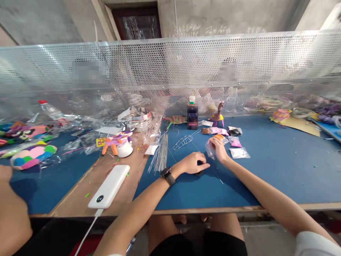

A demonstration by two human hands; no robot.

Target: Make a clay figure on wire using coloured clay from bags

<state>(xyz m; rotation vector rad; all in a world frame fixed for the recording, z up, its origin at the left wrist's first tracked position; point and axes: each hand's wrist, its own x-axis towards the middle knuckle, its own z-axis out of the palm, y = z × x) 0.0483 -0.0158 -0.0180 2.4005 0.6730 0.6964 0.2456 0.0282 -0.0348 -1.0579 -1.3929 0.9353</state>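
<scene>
My left hand [195, 163], below a black watch [167, 176], rests on the blue mat with curled fingers and the thumb stretched right. A small dark thing [199, 173] shows beneath it, mostly hidden. Just to the right, my right hand [220, 148] has its fingers closed on a crumpled clear plastic bag [210, 150]. An orange packet [219, 137] lies right behind those fingers. Beyond my left hand lies a bent wire frame [182, 142]. Small packets surround my right hand: pink [235, 142], white [239, 153] and black [234, 131].
A bundle of straight wires [161, 153] lies left of my hands. Farther left are a white power bank [109, 186] with a cable and an orange-purple clay figure [115, 141]. A dark bottle [192, 115] stands behind. Another person's arm [12, 209] shows at far left.
</scene>
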